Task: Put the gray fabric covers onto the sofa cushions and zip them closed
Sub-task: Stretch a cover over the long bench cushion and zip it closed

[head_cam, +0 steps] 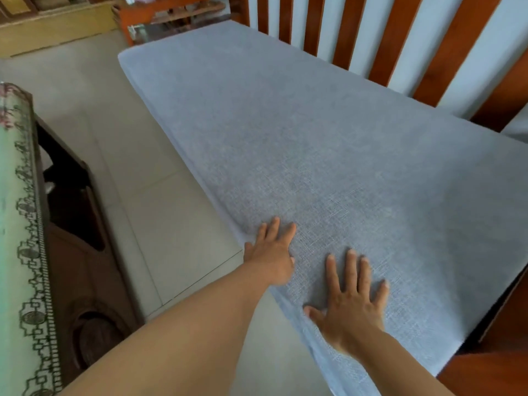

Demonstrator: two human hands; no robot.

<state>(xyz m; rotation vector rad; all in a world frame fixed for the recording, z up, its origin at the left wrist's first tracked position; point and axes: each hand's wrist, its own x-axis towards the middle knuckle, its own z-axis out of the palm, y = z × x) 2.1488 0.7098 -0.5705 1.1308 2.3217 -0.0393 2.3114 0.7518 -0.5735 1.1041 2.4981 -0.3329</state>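
A long sofa cushion in its gray fabric cover (300,132) lies flat on the wooden sofa seat, running from the near right to the far left. My left hand (273,250) rests palm down at the cushion's front edge, fingers spread, thumb over the side. My right hand (353,301) lies flat on the cover a little nearer to me, fingers apart. Neither hand holds anything. No zipper shows on the sides in view.
The sofa's slatted wooden backrest (380,44) rises behind the cushion, its wooden arm (485,372) at the near right. A dark wooden table with a green patterned cloth (17,252) stands at the left. Pale floor tiles (148,201) lie between table and sofa.
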